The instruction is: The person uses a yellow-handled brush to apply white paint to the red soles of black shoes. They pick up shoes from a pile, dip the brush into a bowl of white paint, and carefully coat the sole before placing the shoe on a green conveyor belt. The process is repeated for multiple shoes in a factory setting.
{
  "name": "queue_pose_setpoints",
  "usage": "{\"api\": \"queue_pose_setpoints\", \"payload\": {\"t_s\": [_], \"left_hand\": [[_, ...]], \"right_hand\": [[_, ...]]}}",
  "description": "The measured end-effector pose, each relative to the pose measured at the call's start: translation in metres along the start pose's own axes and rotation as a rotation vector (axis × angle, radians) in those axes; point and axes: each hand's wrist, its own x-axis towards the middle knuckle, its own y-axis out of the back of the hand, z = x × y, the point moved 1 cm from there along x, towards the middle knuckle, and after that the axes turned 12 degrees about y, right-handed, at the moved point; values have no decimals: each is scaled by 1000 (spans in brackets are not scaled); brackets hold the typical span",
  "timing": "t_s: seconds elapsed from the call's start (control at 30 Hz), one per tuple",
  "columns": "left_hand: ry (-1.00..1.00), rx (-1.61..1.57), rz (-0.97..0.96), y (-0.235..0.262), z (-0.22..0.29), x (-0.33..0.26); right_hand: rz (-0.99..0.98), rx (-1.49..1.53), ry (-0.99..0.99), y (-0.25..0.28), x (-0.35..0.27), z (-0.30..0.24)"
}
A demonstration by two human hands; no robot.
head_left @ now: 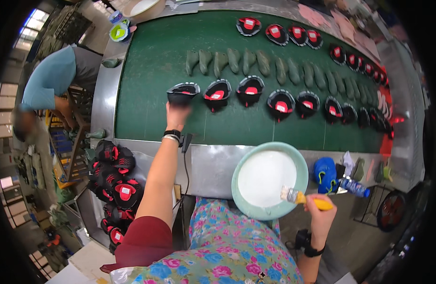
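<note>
My left hand (178,116), partly blurred, reaches over the green belt and grips the near end of a black shoe upper (183,93) with a grey edge. My right hand (318,213) is closed around the yellow handle of a paintbrush (300,198). The brush's pale bristles hang over the rim of a light green basin (240,202), which holds a white liquid (266,177). To the right of the held upper, a row of similar black uppers with red linings, among them one upper (217,94), runs along the belt.
Dark green shoe lasts (248,60) form a row across the belt (152,57), with more uppers (277,34) beyond. Black-and-red uppers (126,191) are piled at my left. A blue object (325,175) and a bottle (354,186) sit right of the basin. Another person (52,75) bends at far left.
</note>
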Motion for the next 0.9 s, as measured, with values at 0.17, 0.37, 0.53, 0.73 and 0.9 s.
{"api": "queue_pose_setpoints", "payload": {"t_s": [0.17, 0.37, 0.53, 0.73, 0.9], "left_hand": [[314, -106, 11, 11, -25, 7], [162, 755, 295, 124, 7, -127], [-134, 1769, 958, 266, 54, -195], [-23, 2075, 965, 296, 51, -174], [-184, 1705, 984, 266, 62, -164]], "right_hand": [[-26, -57, -2, -25, 8, -8], [-33, -145, 163, -34, 15, -18], [-94, -65, 391, -45, 30, -8], [-193, -32, 272, -63, 19, -20], [-210, -41, 308, -66, 9, -34]]}}
